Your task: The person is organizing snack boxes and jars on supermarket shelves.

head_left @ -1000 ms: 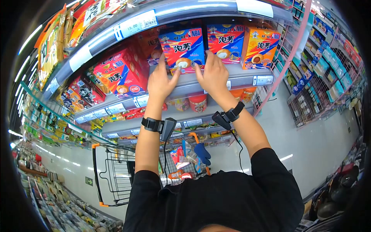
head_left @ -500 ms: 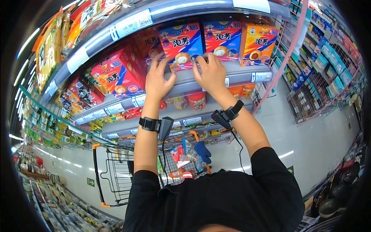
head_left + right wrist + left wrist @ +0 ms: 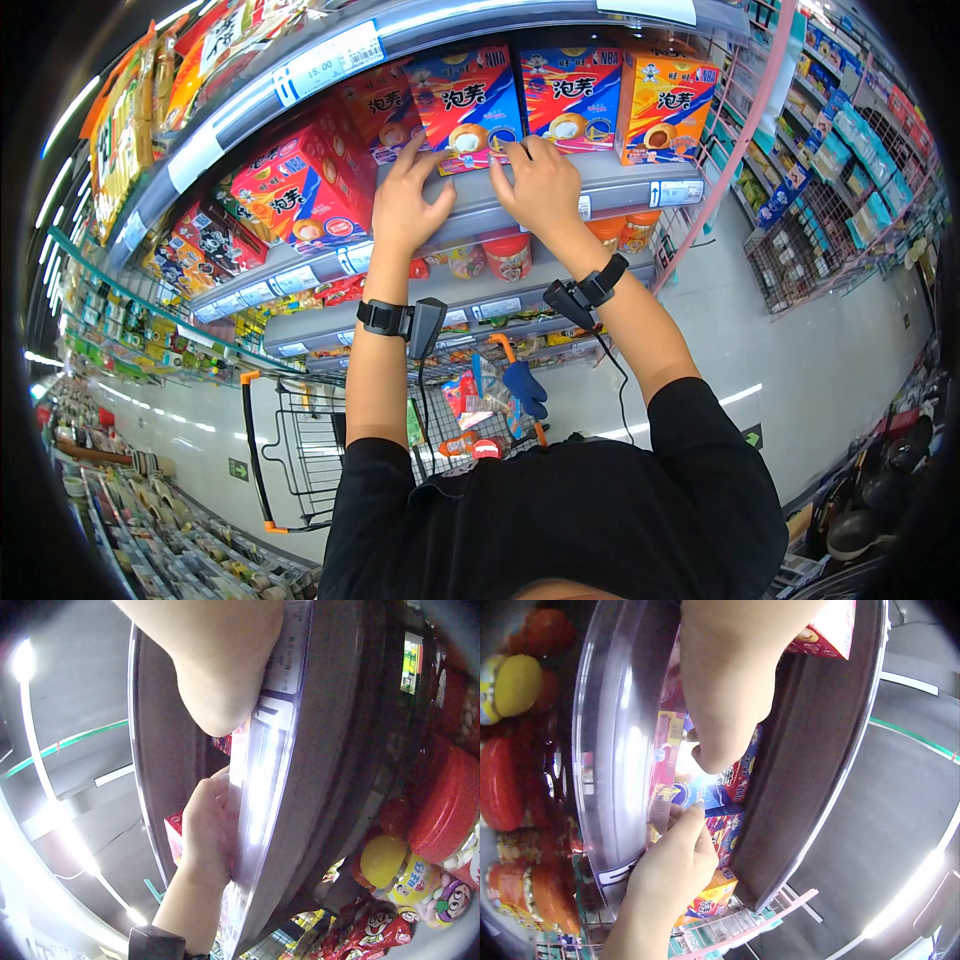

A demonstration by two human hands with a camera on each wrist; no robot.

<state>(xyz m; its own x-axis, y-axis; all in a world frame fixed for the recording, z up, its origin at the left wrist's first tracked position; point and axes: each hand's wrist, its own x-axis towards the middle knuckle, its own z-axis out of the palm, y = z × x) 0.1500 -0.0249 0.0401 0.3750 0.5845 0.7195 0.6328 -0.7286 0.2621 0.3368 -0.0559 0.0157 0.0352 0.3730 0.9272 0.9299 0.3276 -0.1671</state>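
Observation:
A blue-and-red snack box (image 3: pixel 463 100) with cream puff pictures stands upright at the front of the shelf (image 3: pixel 600 172). My left hand (image 3: pixel 408 205) is at its lower left corner, fingers loosely bent and thumb apart. At the lower right corner is my right hand (image 3: pixel 541 192), its fingertips right at the box's edge. In the left wrist view the right hand (image 3: pixel 676 862) shows thumb and fingers beside the blue box face (image 3: pixel 705 787). The right wrist view has the left hand (image 3: pixel 204 829) behind the shelf's clear front strip (image 3: pixel 259 787).
A matching blue box (image 3: pixel 570 95) and an orange one (image 3: pixel 668 105) stand to the right. Red boxes (image 3: pixel 310 190) fill the left. Jars (image 3: pixel 508 255) sit one shelf lower. A shopping cart (image 3: pixel 300 450) with several packages stands below, and a pink rail (image 3: pixel 745 150) borders the shelf's right end.
Both hands have slid down from the sides of the blue-and-red snack box to its lower corners, and their fingers have loosened. The box stays on the shelf; the view has shifted slightly.

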